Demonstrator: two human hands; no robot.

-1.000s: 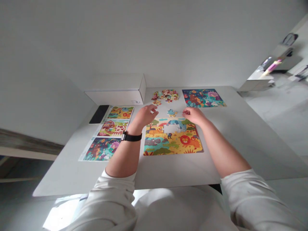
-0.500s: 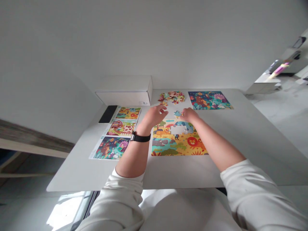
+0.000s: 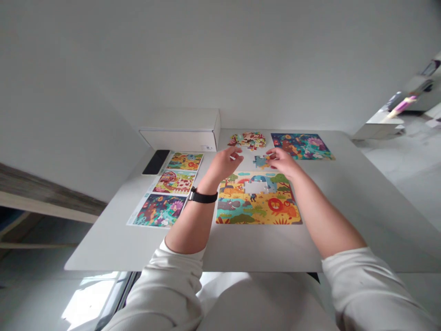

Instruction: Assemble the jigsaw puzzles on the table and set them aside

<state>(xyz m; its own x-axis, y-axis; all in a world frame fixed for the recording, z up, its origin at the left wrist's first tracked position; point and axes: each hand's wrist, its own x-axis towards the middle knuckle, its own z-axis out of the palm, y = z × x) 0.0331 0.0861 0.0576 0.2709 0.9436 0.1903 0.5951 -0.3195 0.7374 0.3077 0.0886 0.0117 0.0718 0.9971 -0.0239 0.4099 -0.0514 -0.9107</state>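
Observation:
Between the fingers of my right hand [image 3: 283, 162] is a blue and yellow puzzle piece [image 3: 261, 161], just above the far edge of the animal jigsaw puzzle [image 3: 257, 209]. That puzzle shows lions, a hippo and an elephant, and a pale gap lies in its upper middle part. My left hand [image 3: 225, 164] hovers over the puzzle's upper left corner, fingers apart and curved, holding nothing. A dark watch band circles the left wrist. Beyond both hands lies a heap of loose puzzle pieces [image 3: 254, 140].
A white box [image 3: 179, 138] stands at the back left by the wall. In front of it are a black phone [image 3: 156, 162] and a picture sheet [image 3: 146, 201] with several printed scenes. At the back right lies a dark blue assembled puzzle [image 3: 303, 146] on the white table [image 3: 361, 202].
My right hand has shifted slightly right, and its fingers have spread so more of the puzzle piece shows. The left hand stays almost where it was. The view has moved a little.

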